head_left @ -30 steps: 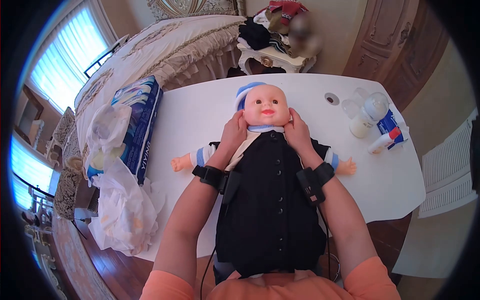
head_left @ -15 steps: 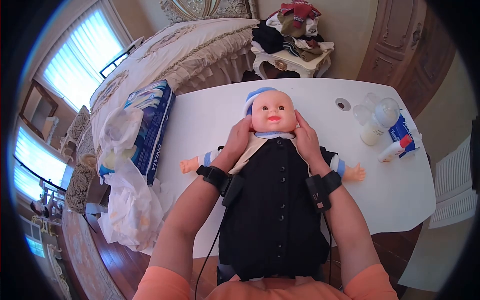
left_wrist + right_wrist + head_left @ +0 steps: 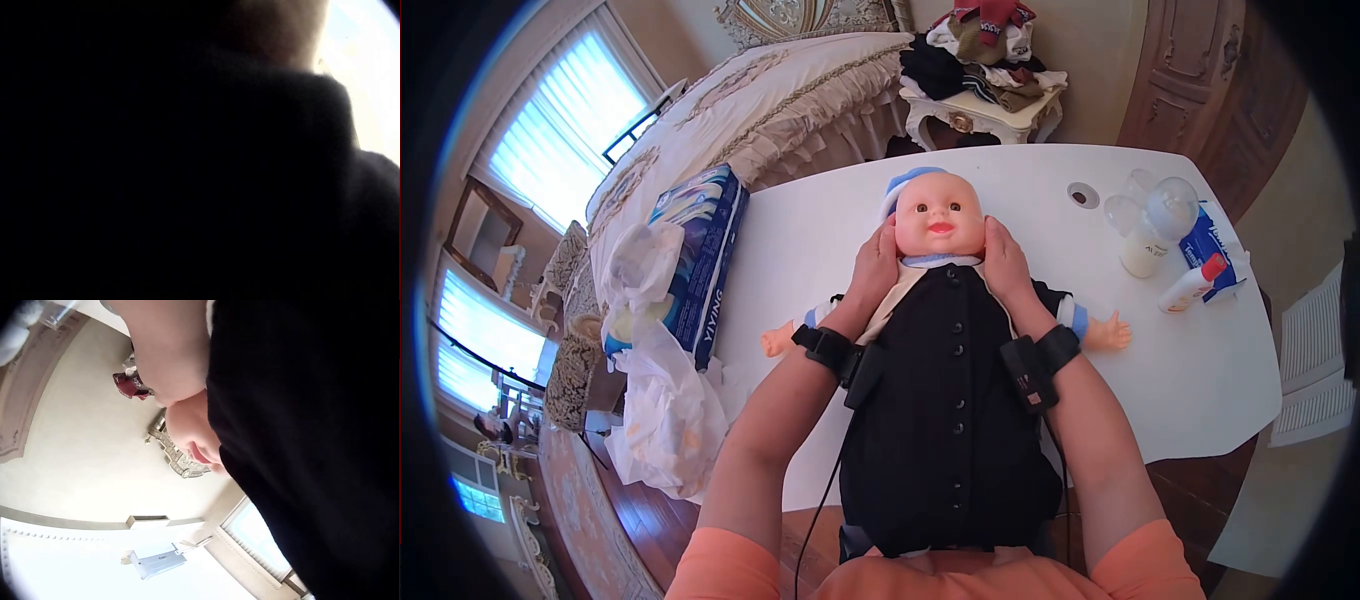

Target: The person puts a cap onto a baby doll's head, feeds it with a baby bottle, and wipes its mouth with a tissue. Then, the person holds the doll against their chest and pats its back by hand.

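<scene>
A baby doll (image 3: 941, 215) lies face up on the white table, a blue-and-white hood (image 3: 897, 190) behind its head. Over its body is a black buttoned vest (image 3: 950, 400) with a cream strip along the left of the neckline. My left hand (image 3: 876, 268) lies along one side of the doll's head and neck, fingertips by the ear. On the other side, my right hand (image 3: 1007, 262) rests with straight fingers against the cheek. Black fabric (image 3: 187, 175) fills most of the left wrist view; the doll's chin and mouth (image 3: 199, 453) show in the right wrist view.
On the left of the table (image 3: 800, 220) are a blue diaper pack (image 3: 718, 270) and crumpled white plastic (image 3: 665, 400). A baby bottle (image 3: 1142, 258), a red-capped bottle (image 3: 1193, 284) and a blue packet (image 3: 1222, 245) stand at the right. Clothes (image 3: 980, 60) are piled on a nightstand behind.
The head view has shifted, so most things sit further right than a second ago. Both hands stay beside the doll's head; the right fingers now lie straighter along the cheek.
</scene>
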{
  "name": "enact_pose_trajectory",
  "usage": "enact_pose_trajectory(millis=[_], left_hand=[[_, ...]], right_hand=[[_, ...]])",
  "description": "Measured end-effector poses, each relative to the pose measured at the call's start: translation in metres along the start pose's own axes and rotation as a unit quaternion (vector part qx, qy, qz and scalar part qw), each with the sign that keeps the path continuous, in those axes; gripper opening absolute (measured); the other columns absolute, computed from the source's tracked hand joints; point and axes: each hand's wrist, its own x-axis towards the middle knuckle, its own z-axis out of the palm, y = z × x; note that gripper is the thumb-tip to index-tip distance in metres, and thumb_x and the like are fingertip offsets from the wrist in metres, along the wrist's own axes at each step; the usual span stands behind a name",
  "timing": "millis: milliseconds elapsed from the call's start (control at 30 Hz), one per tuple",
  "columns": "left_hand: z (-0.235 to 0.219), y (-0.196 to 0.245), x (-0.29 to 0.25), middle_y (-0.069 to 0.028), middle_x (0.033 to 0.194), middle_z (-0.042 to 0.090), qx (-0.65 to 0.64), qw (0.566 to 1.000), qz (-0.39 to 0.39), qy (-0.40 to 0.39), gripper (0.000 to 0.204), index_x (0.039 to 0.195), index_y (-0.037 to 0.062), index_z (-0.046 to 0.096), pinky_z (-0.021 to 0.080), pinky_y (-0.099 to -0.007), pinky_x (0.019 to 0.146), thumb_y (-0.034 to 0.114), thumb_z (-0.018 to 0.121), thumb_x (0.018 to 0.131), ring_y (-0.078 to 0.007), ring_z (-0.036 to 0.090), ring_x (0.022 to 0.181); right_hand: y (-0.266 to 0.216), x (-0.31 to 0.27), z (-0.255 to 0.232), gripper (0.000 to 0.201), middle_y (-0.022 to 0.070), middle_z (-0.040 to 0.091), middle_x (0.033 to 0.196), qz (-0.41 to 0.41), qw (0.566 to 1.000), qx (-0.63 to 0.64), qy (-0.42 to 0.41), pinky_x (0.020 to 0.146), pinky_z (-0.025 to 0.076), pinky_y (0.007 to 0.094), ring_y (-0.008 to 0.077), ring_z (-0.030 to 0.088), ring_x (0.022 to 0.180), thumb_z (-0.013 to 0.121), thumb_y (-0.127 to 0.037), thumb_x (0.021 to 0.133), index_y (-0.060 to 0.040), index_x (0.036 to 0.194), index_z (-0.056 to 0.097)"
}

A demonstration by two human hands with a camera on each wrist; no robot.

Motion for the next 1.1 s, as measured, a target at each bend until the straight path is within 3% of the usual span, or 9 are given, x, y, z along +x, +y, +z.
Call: enact_pose_trajectory(millis=[33, 133, 300, 400, 600, 767, 833, 1067, 1100], left_hand=[[0.002, -0.006, 0.000, -0.0200, 0.113, 0.050, 0.001, 1.000, 0.000, -0.001, 0.052, 0.123, -0.0013, 0.039, 0.036, -0.0298, 0.089, 0.038, 0.024, 0.093, -0.0256, 0.047, 0.108], [0.007, -0.015, 0.000, -0.0221, 0.117, 0.047, 0.012, 0.988, 0.148, 0.033, 0.057, 0.128, -0.0021, 0.030, 0.035, -0.0308, 0.090, 0.042, 0.025, 0.091, -0.0276, 0.046, 0.110], [0.010, -0.008, 0.000, -0.0227, 0.130, 0.031, -0.009, 0.994, 0.091, -0.053, 0.082, 0.130, -0.0076, 0.014, 0.026, -0.0310, 0.098, 0.058, 0.031, 0.084, -0.0285, 0.033, 0.121], [0.008, -0.002, 0.012, -0.0210, 0.132, 0.027, -0.174, 0.977, 0.038, -0.114, 0.083, 0.129, -0.0080, 0.017, 0.021, -0.0305, 0.101, 0.060, 0.029, 0.083, -0.0265, 0.026, 0.124], [0.004, -0.002, 0.014, -0.0168, 0.131, 0.030, -0.237, 0.957, -0.018, -0.163, 0.077, 0.131, -0.0039, 0.017, 0.018, -0.0293, 0.102, 0.057, 0.025, 0.086, -0.0233, 0.026, 0.123], [0.000, 0.016, -0.002, -0.0153, 0.128, 0.034, -0.191, 0.974, -0.014, -0.124, 0.067, 0.132, -0.0018, 0.018, 0.019, -0.0288, 0.101, 0.050, 0.021, 0.089, -0.0211, 0.029, 0.122], [0.001, 0.011, -0.001, -0.0156, 0.127, 0.037, -0.194, 0.977, 0.003, -0.087, 0.064, 0.132, -0.0020, 0.020, 0.021, -0.0287, 0.101, 0.047, 0.020, 0.091, -0.0206, 0.031, 0.121], [0.009, -0.013, 0.005, -0.0184, 0.122, 0.043, -0.090, 0.992, 0.085, -0.005, 0.055, 0.128, -0.0021, 0.030, 0.036, -0.0299, 0.090, 0.039, 0.020, 0.093, -0.0248, 0.046, 0.110], [0.012, -0.023, 0.008, -0.0192, 0.123, 0.043, -0.106, 0.986, 0.130, -0.001, 0.058, 0.130, -0.0020, 0.026, 0.036, -0.0308, 0.089, 0.042, 0.021, 0.092, -0.0265, 0.046, 0.109]], right_hand=[[0.003, 0.003, -0.001, 0.052, 0.0206, 0.055, 0.104, 0.029, 0.999, -0.016, -0.022, 0.084, 0.039, 0.0393, 0.0363, 0.050, 0.100, 0.022, -0.042, 0.090, -0.0038, 0.113, 0.048], [0.007, 0.012, -0.003, 0.050, 0.0201, 0.056, 0.100, 0.032, 0.996, -0.061, -0.054, 0.081, 0.040, 0.0402, 0.0360, 0.052, 0.096, 0.022, -0.041, 0.089, -0.0045, 0.109, 0.051], [-0.003, -0.003, -0.002, 0.057, 0.0214, 0.057, 0.097, 0.005, 0.999, -0.029, -0.024, 0.080, 0.041, 0.0406, 0.0383, 0.052, 0.094, 0.023, -0.049, 0.087, -0.0047, 0.115, 0.044], [-0.018, -0.008, -0.004, 0.066, 0.0212, 0.058, 0.096, 0.024, 0.998, -0.035, -0.052, 0.079, 0.041, 0.0399, 0.0381, 0.053, 0.094, 0.026, -0.058, 0.083, -0.0050, 0.120, 0.039], [-0.003, 0.007, 0.003, 0.073, 0.0196, 0.057, 0.098, 0.038, 0.997, -0.022, -0.057, 0.081, 0.041, 0.0379, 0.0349, 0.054, 0.095, 0.029, -0.064, 0.079, -0.0050, 0.122, 0.036], [-0.004, 0.008, -0.001, 0.061, 0.0184, 0.057, 0.101, 0.017, 0.999, 0.035, -0.034, 0.083, 0.040, 0.0367, 0.0334, 0.053, 0.098, 0.026, -0.053, 0.086, -0.0036, 0.117, 0.043], [0.002, 0.012, -0.001, 0.048, 0.0140, 0.055, 0.106, 0.065, 0.996, 0.034, -0.043, 0.083, 0.038, 0.0270, 0.0178, 0.052, 0.097, 0.028, -0.036, 0.092, 0.0007, 0.118, 0.045], [0.002, 0.005, 0.001, 0.047, 0.0147, 0.054, 0.107, 0.031, 0.999, 0.028, -0.021, 0.084, 0.039, 0.0271, 0.0187, 0.052, 0.097, 0.026, -0.033, 0.093, 0.0027, 0.117, 0.044], [0.004, 0.005, 0.003, 0.051, 0.0169, 0.056, 0.104, 0.001, 1.000, 0.019, -0.005, 0.083, 0.040, 0.0319, 0.0269, 0.052, 0.098, 0.027, -0.040, 0.090, -0.0005, 0.120, 0.041]])
